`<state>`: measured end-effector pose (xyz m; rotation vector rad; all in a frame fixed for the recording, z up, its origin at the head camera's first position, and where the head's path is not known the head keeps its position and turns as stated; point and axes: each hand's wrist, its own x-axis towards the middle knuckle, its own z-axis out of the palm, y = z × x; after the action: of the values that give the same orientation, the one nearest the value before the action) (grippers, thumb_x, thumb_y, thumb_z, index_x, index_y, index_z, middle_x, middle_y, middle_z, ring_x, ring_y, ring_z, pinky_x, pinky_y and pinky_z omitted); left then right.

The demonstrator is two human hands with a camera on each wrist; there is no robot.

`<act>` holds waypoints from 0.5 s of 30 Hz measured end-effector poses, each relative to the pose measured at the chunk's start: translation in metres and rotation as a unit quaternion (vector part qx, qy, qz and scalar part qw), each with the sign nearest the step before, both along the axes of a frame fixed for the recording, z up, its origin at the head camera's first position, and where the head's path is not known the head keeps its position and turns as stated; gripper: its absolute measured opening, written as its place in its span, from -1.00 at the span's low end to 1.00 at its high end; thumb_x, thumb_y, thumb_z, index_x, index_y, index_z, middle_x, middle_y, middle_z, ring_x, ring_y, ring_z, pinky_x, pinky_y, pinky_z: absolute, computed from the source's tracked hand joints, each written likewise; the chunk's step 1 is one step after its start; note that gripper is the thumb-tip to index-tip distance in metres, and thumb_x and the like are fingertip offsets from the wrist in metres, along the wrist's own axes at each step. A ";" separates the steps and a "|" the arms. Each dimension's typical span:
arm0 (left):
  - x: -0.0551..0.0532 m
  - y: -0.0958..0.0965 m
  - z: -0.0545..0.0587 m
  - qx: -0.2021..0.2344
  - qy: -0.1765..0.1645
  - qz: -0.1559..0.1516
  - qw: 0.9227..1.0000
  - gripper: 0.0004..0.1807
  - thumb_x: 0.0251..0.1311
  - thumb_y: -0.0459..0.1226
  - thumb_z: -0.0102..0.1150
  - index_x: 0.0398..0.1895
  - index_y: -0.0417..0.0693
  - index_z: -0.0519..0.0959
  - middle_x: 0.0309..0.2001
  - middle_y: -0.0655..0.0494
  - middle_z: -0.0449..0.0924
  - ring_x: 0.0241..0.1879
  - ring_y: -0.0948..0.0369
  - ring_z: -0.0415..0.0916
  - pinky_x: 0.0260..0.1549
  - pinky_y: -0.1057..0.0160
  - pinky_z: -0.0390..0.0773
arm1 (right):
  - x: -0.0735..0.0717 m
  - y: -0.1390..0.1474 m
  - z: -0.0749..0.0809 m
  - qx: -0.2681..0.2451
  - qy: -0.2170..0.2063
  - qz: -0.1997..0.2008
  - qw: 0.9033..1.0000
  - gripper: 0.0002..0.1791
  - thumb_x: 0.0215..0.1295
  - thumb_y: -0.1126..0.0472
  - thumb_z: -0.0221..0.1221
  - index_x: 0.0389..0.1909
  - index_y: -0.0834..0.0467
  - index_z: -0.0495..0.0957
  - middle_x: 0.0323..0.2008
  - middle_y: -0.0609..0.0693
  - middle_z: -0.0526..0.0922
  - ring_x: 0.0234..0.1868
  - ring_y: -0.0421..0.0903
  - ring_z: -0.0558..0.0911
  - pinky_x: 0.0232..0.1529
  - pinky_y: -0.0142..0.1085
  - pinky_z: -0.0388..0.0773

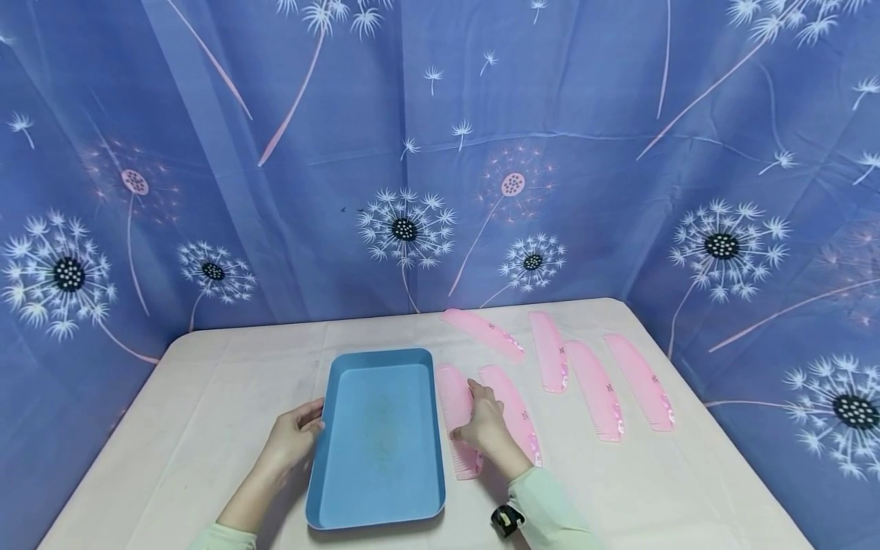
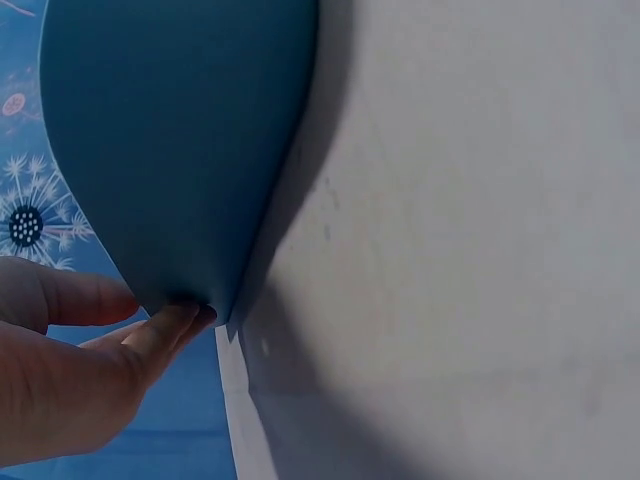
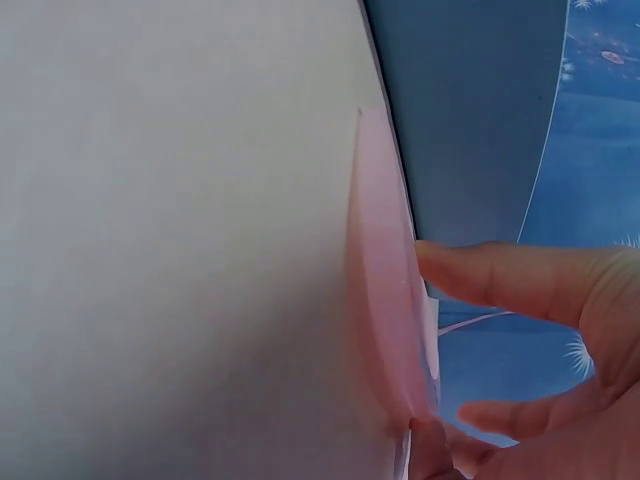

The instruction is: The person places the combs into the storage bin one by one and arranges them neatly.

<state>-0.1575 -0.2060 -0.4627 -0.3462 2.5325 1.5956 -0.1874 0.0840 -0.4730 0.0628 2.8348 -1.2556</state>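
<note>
A blue rectangular tray [image 1: 381, 439] lies on the table with nothing in it. On its left side, my left hand [image 1: 294, 435] holds the wall, thumb at the rim and fingertips against the outside [image 2: 175, 325]. My right hand [image 1: 486, 422] spans a pink comb [image 1: 454, 389] just right of the tray. The thumb is at the toothed edge, the fingertips at the opposite edge. In the right wrist view, this comb [image 3: 385, 250] appears at a slant between thumb and fingers. Another pink comb [image 1: 517, 409] lies close by on the right, partly behind that hand.
Several more pink combs lie at the back and right: one slanted comb [image 1: 484, 334] behind the tray, others such as the rightmost comb [image 1: 639, 382]. A white cloth covers the table [image 1: 227, 397]. Blue dandelion-print curtains [image 1: 309, 229] stand behind and at both sides.
</note>
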 end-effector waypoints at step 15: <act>0.001 0.000 -0.001 -0.001 0.007 -0.001 1.000 -0.49 0.33 -0.46 -0.15 0.34 -0.43 0.22 0.25 -0.42 0.32 0.24 -0.25 0.32 0.17 -0.09 0.42 | -0.004 0.005 0.002 -0.003 -0.024 0.011 1.000 -0.02 -0.32 0.44 0.49 0.27 0.40 0.29 0.03 0.41 0.45 0.07 0.31 0.49 0.15 0.08 0.46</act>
<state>-0.1562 -0.2058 -0.4640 -0.3350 2.5442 1.5996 -0.1916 0.0890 -0.4708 0.0621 2.7833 -1.2406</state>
